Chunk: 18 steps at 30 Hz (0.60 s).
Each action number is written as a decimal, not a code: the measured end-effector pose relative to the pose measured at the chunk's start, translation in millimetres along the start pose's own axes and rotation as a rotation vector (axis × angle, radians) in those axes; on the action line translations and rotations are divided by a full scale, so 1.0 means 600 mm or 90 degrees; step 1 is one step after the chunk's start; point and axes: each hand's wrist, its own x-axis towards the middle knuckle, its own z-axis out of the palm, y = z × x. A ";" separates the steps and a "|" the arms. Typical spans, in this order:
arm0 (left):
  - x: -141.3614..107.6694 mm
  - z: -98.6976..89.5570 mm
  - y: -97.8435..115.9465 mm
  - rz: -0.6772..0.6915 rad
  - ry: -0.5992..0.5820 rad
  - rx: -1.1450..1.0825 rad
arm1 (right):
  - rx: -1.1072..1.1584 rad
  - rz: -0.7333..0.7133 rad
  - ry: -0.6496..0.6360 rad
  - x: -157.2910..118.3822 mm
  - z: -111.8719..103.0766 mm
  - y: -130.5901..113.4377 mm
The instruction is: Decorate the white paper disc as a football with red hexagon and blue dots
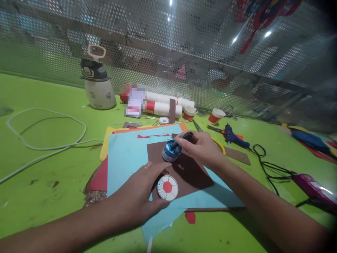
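Note:
My right hand pinches a black marker-like tool, its lower end inside a small blue jar that stands open on a brown sheet. Blue and whitish stuff shows at the jar's mouth. My left hand curves around a round white disc, thumb at its lower edge and fingers above it. A red hexagon fills the disc's middle, and blue dots mark its left sections. Light blue paper lies beneath the brown sheet.
Behind are a white bottle, stacked paper cups and two single cups. To the right lie a blue glue gun, scissors, black cables and a magenta device. A pale cable loops at left.

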 end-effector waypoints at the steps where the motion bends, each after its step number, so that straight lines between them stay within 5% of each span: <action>1: 0.000 -0.001 0.001 0.000 -0.003 -0.001 | 0.002 0.002 0.006 0.000 -0.003 -0.002; 10: 0.002 -0.003 0.004 0.008 0.000 -0.012 | -0.024 -0.047 0.130 -0.017 -0.039 -0.046; 18: 0.002 0.000 0.003 -0.021 -0.001 -0.013 | 0.095 0.000 0.163 -0.036 -0.052 -0.011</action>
